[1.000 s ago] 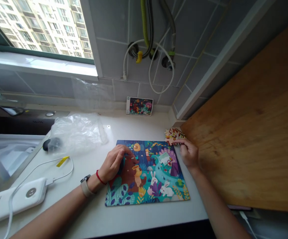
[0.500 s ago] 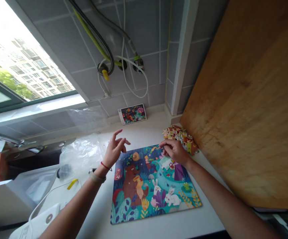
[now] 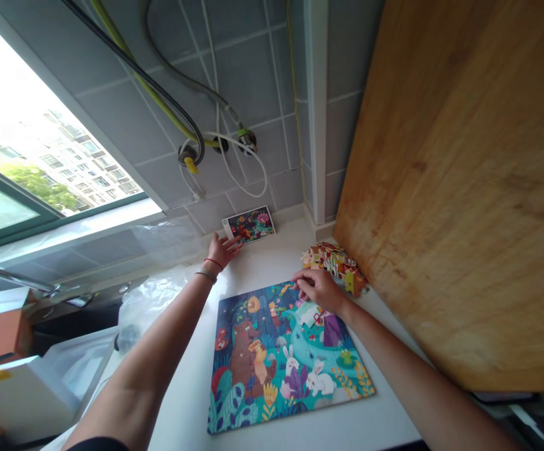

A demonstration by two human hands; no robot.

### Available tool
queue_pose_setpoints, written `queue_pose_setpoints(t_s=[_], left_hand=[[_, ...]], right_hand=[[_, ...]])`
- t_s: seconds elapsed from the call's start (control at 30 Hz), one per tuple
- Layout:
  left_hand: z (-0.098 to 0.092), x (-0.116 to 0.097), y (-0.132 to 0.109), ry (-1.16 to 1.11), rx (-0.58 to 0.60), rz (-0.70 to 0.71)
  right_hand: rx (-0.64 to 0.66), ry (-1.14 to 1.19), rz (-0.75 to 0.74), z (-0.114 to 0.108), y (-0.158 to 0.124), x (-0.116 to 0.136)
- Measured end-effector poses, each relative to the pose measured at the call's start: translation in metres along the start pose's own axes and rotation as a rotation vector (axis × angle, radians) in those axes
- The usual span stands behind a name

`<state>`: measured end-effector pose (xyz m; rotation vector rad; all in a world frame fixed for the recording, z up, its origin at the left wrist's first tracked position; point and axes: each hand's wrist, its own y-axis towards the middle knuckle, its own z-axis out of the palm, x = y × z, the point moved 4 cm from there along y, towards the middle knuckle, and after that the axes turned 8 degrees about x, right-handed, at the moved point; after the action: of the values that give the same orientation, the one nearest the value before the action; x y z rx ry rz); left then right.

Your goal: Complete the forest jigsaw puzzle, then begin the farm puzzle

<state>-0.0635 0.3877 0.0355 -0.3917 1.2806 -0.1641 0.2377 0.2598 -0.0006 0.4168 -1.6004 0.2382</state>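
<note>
My left hand (image 3: 224,250) stretches toward a small picture card (image 3: 259,224) leaning against the tiled wall. Its fingers are spread at the card's lower left corner and hold nothing visible; whether they touch it I cannot tell. On the white counter lies a jigsaw puzzle (image 3: 272,357) with a bear, white rabbits and plants, its pieces joined into a rectangle. Over the puzzle's upper right part rests my right hand (image 3: 319,289), fingers bent and thumb close to the index finger. Anything between those fingertips is hidden.
A heap of loose puzzle pieces (image 3: 335,260) lies behind my right hand, beside a large wooden board (image 3: 441,207). Crumpled clear plastic (image 3: 152,310) sits left of my left forearm. Boxes (image 3: 4,332) and a tap (image 3: 18,275) stand at far left. Hoses hang on the wall.
My left hand has moved forward from above the puzzle's upper left corner to the picture card, its fingers spreading. My right hand stays over the puzzle. The camera view has shifted slightly.
</note>
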Motion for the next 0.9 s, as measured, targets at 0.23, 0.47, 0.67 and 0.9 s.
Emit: queue_pose_setpoints(t_s=[0.23,0.47,0.67,0.9], left_hand=[[-0.009,0.016,-0.021,0.083,0.001,0.148],[-0.007,0.045,-0.081,0.115,0.094,0.357],[0.004,0.065,-0.108,0.201,0.193,0.45],[0.001,0.073,-0.106,0.219,0.183,0.419]], right_hand=[[-0.017,-0.025,0.056,-0.001,0.004,-0.007],[-0.055,0.049,0.119,-0.002,0.003,-0.006],[-0.081,0.164,0.12,-0.004,0.002,-0.003],[-0.173,0.168,-0.001,-0.012,-0.002,0.005]])
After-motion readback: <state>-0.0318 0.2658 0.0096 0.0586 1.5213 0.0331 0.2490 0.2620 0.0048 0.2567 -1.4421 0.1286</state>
